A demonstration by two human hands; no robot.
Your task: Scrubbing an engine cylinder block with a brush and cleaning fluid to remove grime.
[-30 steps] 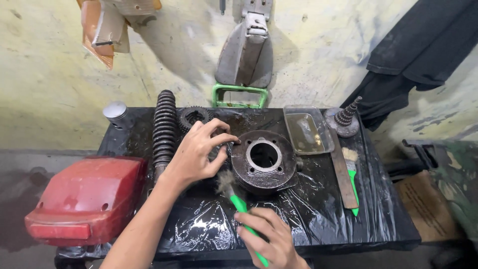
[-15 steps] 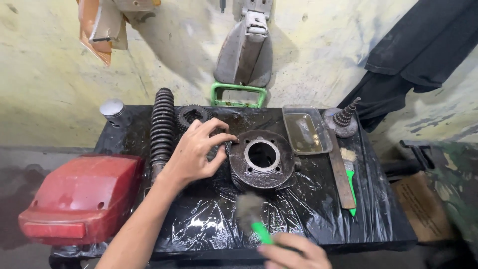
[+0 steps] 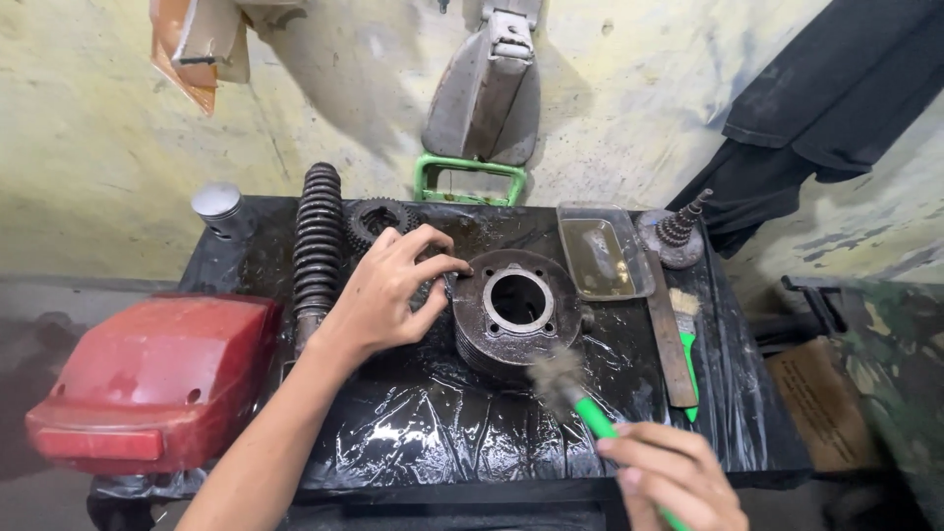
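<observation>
Black plastic-covered bench [image 3: 413, 452]: left hand [image 3: 388, 295] steadies the grimy finned cylinder [image 3: 516, 310], fingers spread; right hand [image 3: 674, 477] grips the green-handled brush [image 3: 575, 393], cleaning barely underway.

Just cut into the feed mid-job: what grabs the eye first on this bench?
The dark finned engine cylinder at the middle of the black plastic-covered table, with the left hand braced against its left side. Just in front, the right hand holds a green-handled brush whose bristles meet the cylinder's near edge. At far left a red plastic cover stands out, with a black coil spring lying beside the left hand.
</observation>
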